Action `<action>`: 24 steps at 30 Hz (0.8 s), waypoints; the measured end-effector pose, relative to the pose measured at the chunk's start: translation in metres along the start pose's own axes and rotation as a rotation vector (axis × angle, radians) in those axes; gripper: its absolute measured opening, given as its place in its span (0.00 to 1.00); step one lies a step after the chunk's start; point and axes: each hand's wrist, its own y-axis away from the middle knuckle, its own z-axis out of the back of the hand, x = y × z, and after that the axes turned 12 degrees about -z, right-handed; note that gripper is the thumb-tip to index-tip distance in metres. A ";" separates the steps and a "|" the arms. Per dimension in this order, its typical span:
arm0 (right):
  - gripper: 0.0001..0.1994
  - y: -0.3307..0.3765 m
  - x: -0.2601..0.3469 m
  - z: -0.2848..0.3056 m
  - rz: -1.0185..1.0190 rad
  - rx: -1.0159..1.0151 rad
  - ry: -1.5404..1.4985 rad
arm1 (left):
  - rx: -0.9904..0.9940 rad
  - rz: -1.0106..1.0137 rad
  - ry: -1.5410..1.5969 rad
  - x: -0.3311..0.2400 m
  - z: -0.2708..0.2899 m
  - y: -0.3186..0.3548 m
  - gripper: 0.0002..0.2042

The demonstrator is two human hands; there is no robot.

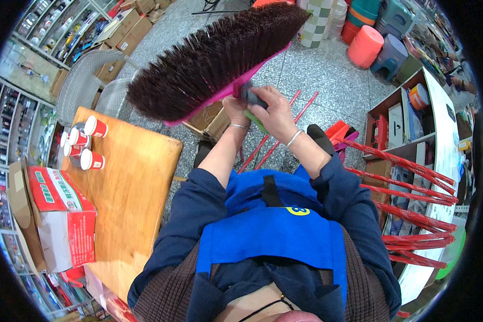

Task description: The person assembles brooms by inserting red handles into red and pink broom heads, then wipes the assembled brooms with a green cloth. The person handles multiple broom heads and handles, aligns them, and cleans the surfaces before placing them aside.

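Lying near broom (214,64): 2 red poles (306,107)

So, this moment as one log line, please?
left hand: at broom head | right hand: around dark grey item | nearby: wooden table, red sticks

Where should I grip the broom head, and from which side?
Probably the middle of its pink back, from the wearer's side: its dark bristles fan away from the body. The left hand and right hand meet close by.
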 end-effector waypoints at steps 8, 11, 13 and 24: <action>0.17 0.014 0.033 -0.013 -0.002 -0.168 -0.161 | -0.025 -0.361 -0.967 -0.013 -0.020 -0.007 0.13; 0.18 0.002 0.039 -0.022 -0.023 -0.239 -0.143 | 0.043 -0.406 -0.953 -0.039 -0.043 0.016 0.14; 0.20 0.000 0.043 -0.027 0.040 -0.270 -0.050 | 0.058 -0.424 -0.982 -0.049 -0.051 0.027 0.14; 0.27 0.035 0.086 -0.055 0.402 0.260 -0.055 | 0.205 -0.643 -0.880 -0.054 -0.103 0.077 0.17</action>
